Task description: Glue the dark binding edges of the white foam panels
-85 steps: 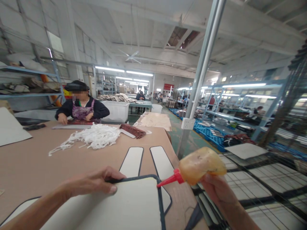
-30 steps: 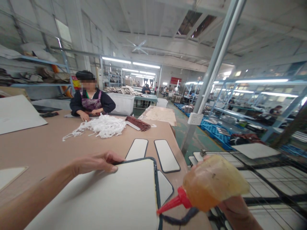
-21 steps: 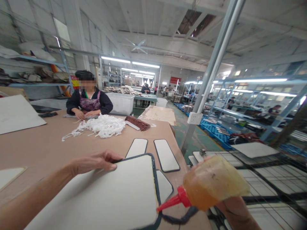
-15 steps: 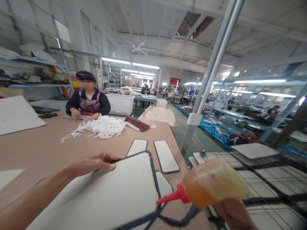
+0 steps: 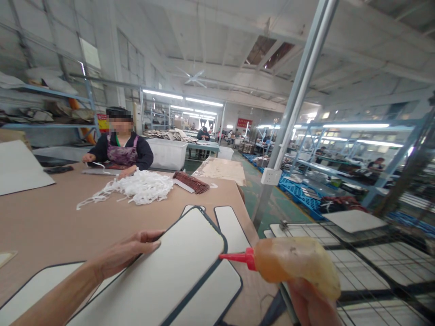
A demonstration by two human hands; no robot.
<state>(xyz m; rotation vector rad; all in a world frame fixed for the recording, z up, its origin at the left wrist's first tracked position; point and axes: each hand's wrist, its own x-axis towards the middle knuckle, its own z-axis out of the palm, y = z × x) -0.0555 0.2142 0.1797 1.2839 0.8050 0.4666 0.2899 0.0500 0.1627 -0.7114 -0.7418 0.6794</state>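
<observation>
A large white panel (image 5: pixel 170 276) with a dark trimmed edge lies tilted on the brown table (image 5: pixel 50 222), over other white panels. My left hand (image 5: pixel 124 251) rests flat on its left edge with the fingers stretched out. My right hand (image 5: pixel 307 303) grips an amber squeeze bottle (image 5: pixel 294 265) with a red nozzle (image 5: pixel 238 258). The nozzle tip points left and sits just at the panel's right edge. Two narrow white panels (image 5: pixel 231 226) lie beyond it.
A pile of white strips (image 5: pixel 136 188) and a dark red stack (image 5: pixel 190 181) lie farther up the table. A co-worker (image 5: pixel 118 151) sits at the far left end. A metal post (image 5: pixel 292 104) and wire racks (image 5: pixel 367 267) stand to the right.
The large panel has been turned anticlockwise under my left hand. The bottle swung from pointing down-left to level, its nozzle rising to the panel's right edge.
</observation>
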